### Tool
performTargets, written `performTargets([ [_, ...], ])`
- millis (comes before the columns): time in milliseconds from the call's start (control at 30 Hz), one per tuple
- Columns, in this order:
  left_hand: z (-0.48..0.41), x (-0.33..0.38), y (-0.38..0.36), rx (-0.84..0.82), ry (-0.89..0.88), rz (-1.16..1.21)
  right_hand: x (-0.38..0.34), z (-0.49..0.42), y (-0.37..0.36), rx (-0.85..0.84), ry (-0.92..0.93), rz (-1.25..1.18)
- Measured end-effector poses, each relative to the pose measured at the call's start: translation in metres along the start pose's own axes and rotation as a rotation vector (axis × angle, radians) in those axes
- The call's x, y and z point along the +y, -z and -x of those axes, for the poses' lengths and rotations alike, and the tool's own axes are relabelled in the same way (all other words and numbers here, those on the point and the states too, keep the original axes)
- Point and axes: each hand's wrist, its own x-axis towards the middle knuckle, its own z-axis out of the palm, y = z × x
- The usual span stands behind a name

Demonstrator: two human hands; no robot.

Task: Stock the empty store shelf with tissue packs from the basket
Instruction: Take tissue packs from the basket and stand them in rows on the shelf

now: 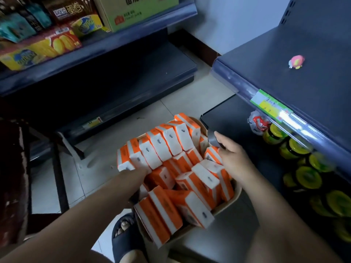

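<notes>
Packs of tissue [167, 143], orange and white, fill the basket [218, 234] to its brim. One row stands on end along its far left side and the others lie jumbled nearer the person. The left hand [137, 172] is pushed in under the near end of that row. Its fingers are hidden by the packs, so I cannot tell whether they have closed on one. The right hand [230, 150] is at the basket's far right rim, fingers curled round what looks like a grey handle [212, 140].

The empty shelf [284, 40] is above and to the right of the basket, bare but for a small pink toy [296, 62]. None of the packs has reached it yet.

I would keep the right hand where it is so the basket stays steady. The packs lean on each other, so pulling one from the middle would probably topple the rest. I would take a few from the end of the row, squeezed together as a block. I would lift them well clear of the rim, and set them at the back of the shelf, away from the toy.
</notes>
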Motion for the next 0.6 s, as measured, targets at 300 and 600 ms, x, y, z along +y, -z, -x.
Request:
performTargets([
  [300, 0.014, 0.015, -0.018, 0.296, -0.457, -0.950, 0.029, 0.024, 0.026, 0.274, 0.091, 0.412],
  [600, 0.050, 0.045, -0.085, 0.123, -0.995, -1.111, 0.048, 0.026, 0.034, 0.166, 0.016, 0.533],
])
